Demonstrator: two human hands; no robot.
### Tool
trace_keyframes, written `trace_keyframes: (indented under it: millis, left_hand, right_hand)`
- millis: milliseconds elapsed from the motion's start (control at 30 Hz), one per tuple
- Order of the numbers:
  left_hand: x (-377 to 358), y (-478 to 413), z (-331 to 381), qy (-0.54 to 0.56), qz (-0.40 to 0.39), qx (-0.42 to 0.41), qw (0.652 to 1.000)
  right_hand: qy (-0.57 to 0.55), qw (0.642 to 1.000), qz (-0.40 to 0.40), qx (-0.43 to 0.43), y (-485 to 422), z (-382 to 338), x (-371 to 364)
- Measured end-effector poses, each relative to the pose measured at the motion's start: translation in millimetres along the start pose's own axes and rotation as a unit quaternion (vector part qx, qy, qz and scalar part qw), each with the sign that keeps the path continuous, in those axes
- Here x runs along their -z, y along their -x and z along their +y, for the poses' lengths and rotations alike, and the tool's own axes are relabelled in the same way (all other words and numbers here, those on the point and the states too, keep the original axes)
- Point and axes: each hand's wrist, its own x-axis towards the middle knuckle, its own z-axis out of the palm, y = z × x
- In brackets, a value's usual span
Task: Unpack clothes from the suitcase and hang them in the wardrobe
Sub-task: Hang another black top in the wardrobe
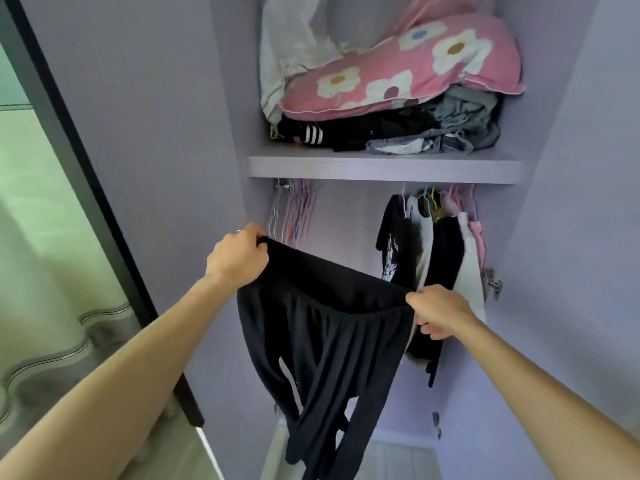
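Note:
I hold a pair of black trousers by the elastic waistband, stretched out in front of the open lilac wardrobe. My left hand grips the waistband's left end, and my right hand grips its right end, lower down. The legs hang down loosely towards the floor. Behind the trousers, several empty hangers hang at the left of the rail, and several hung garments hang at the right. The suitcase is not in view.
A shelf above the rail carries a pink flowered pillow on a heap of folded dark and grey clothes. The wardrobe door stands open at the left, with a dark-framed glass door and curtain beyond it.

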Motion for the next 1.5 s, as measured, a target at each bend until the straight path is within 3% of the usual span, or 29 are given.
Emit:
trace_keyframes:
  millis: [100, 200, 267, 367, 500, 567, 700, 767, 900, 967, 1067, 1167, 1233, 1300, 1400, 1500]
  left_hand:
    - [-9.5, -2.3, 2.2, -0.012, -0.034, 0.003, 0.999]
    - [-15.4, -7.2, 10.9, 0.059, -0.054, 0.029, 0.996]
    - [-17.2, -10.3, 15.0, 0.105, -0.061, 0.045, 0.992]
    - [-19.3, -13.1, 13.4, 0.152, -0.044, 0.065, 0.985]
    - [-27.2, -14.7, -6.0, 0.059, -0.043, -0.017, 0.997]
    - [-30.8, -14.2, -8.6, 0.057, -0.117, -0.049, 0.99]
    - [-28.8, -5.4, -0.2, 0.124, -0.368, -0.031, 0.921]
    - [-30.0, -4.2, 3.8, 0.099, -0.408, -0.035, 0.907]
    - [-41.5, -4.9, 23.0, -0.011, -0.36, -0.093, 0.928]
    - [-47.4, -2.2, 29.2, 0.104, -0.324, -0.068, 0.938]
    - [-61.0, -0.3, 28.1, 0.365, -0.312, 0.05, 0.876]
    - [-74.8, 5.9, 37.0, 0.497, -0.24, 0.157, 0.819]
    - [-81.1, 8.2, 44.1, 0.542, -0.18, 0.2, 0.796]
    - [-84.3, 7.7, 47.4, 0.566, -0.143, 0.22, 0.781]
    - [-88.1, 4.4, 49.7, 0.52, -0.116, 0.203, 0.821]
    - [-82.9, 11.0, 59.9, 0.378, -0.139, 0.066, 0.913]
  right_hand:
    - [-0.196, 0.978, -0.065, -0.03, -4.4, -24.7, 12.7]
    - [-0.295, 0.954, -0.028, 0.037, -15.0, -35.1, 5.9]
    - [-0.279, 0.957, 0.017, 0.075, -22.3, -29.7, 1.7]
    - [-0.168, 0.978, 0.052, 0.109, -32.0, -12.2, 11.7]
    - [0.012, 0.978, 0.157, 0.14, -37.1, 3.4, 40.9]
    - [0.018, 0.978, 0.175, 0.116, -40.7, 9.6, 56.9]
    - [-0.019, 0.994, 0.056, 0.088, -46.4, 16.9, 62.7]
    - [-0.036, 0.995, 0.03, 0.09, -51.5, 19.2, 56.3]
    - [-0.161, 0.981, -0.084, 0.073, -58.1, 22.8, 43.6]
    - [-0.259, 0.955, -0.133, 0.053, -52.1, 18.1, 40.4]
    - [-0.354, 0.914, -0.183, 0.082, -42.2, 9.3, 39.1]
    - [-0.401, 0.882, -0.229, 0.092, -39.5, 5.4, 44.2]
    - [-0.353, 0.902, -0.226, 0.101, -38.4, 0.1, 47.0]
    - [-0.26, 0.942, -0.167, 0.131, -37.2, -3.3, 47.7]
    - [-0.145, 0.963, -0.112, 0.198, -36.0, 0.8, 46.7]
    - [-0.065, 0.964, -0.062, 0.251, -35.1, 4.7, 45.7]
